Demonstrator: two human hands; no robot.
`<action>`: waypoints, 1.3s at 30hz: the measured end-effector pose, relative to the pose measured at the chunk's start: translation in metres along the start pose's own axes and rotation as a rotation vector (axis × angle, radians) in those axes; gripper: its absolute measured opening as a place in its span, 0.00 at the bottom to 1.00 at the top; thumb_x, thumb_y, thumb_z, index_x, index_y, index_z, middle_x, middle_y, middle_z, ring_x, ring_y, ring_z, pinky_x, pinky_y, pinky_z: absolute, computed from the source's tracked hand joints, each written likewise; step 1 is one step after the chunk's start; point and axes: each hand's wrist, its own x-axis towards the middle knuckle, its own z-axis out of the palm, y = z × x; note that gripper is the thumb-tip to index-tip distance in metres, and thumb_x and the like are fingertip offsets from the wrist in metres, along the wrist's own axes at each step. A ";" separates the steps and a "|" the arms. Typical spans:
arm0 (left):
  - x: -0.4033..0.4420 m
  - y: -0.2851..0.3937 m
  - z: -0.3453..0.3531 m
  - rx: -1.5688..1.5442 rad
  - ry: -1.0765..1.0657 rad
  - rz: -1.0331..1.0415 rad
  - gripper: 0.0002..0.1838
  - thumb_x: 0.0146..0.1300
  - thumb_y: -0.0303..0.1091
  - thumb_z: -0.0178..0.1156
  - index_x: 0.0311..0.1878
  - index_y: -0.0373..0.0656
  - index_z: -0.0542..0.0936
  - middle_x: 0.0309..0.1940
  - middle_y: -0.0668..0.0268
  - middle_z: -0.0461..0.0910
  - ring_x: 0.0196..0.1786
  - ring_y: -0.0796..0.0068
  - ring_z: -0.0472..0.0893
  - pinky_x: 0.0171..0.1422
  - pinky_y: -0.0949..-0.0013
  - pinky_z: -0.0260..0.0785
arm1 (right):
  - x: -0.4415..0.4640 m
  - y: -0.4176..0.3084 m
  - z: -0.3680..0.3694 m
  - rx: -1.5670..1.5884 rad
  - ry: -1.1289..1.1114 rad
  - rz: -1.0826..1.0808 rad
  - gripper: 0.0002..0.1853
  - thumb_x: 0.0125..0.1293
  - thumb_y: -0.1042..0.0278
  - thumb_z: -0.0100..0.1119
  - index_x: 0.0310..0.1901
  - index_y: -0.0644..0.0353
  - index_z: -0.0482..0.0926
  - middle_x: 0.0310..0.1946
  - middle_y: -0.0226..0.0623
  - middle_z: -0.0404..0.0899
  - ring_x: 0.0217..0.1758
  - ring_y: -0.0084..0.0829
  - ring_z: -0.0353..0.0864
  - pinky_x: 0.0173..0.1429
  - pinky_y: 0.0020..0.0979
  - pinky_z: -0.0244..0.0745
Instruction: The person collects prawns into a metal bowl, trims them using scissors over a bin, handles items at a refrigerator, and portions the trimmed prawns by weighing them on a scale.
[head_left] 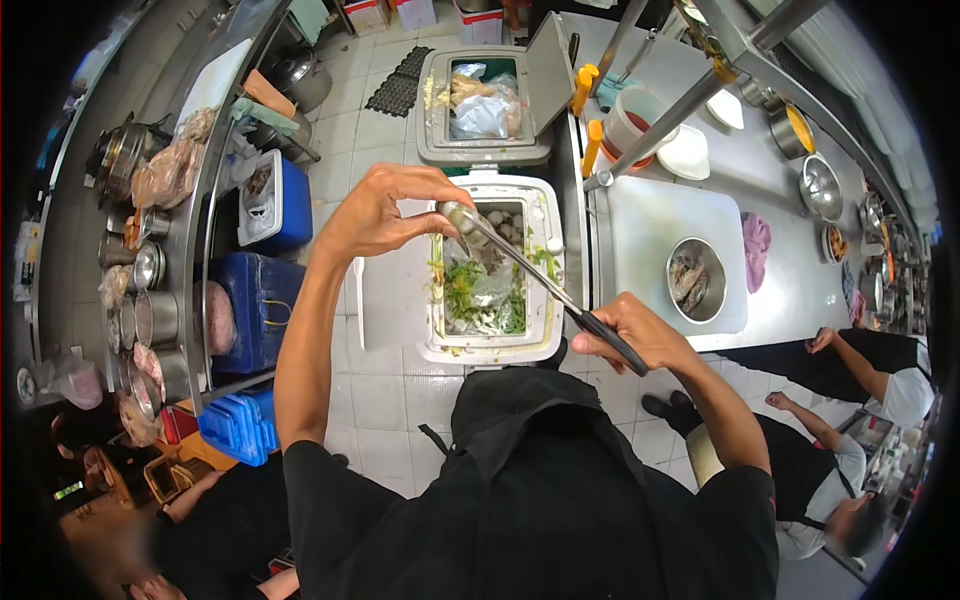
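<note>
My left hand [392, 212] pinches a greyish prawn [466, 224] between thumb and fingers above the open white bin. My right hand [637, 335] is closed round the black handles of the kitchen scissors [540, 275]. Their long metal blades reach up and left to the prawn and touch or overlap it. Below both hands, the white bin [547, 300] holds green leafy scraps, clear plastic and pale round bits. On a white cutting board [640, 225] to my right, a steel bowl [697, 312] contains several grey-brown prawns.
Behind the white bin stands a grey bin [432, 140] with bagged waste, its lid raised. A purple cloth [757, 238] lies beside the board on the steel counter [785, 280]. Blue coolers [262, 320] and a loaded shelf line the left. Other people stand at lower right and lower left.
</note>
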 end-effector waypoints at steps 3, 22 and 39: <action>-0.002 0.002 -0.002 -0.006 0.003 -0.046 0.19 0.50 0.20 0.70 0.48 0.41 0.86 0.37 0.60 0.86 0.39 0.68 0.84 0.45 0.67 0.76 | 0.001 -0.002 0.001 0.032 -0.020 -0.010 0.32 0.64 0.34 0.61 0.21 0.61 0.75 0.10 0.27 0.69 0.14 0.20 0.76 0.19 0.22 0.67; -0.013 0.017 -0.011 0.132 0.018 0.069 0.16 0.43 0.23 0.75 0.40 0.41 0.88 0.34 0.63 0.86 0.34 0.71 0.82 0.39 0.69 0.73 | 0.008 0.004 0.019 0.194 -0.115 -0.185 0.43 0.55 0.16 0.52 0.30 0.61 0.71 0.19 0.24 0.66 0.22 0.18 0.70 0.26 0.25 0.72; -0.006 0.025 -0.010 -0.035 0.000 -0.108 0.13 0.51 0.27 0.75 0.42 0.40 0.88 0.34 0.66 0.87 0.34 0.79 0.82 0.40 0.73 0.73 | 0.003 0.023 0.021 0.247 -0.056 -0.145 0.35 0.59 0.28 0.62 0.22 0.60 0.74 0.13 0.27 0.71 0.15 0.19 0.72 0.16 0.23 0.63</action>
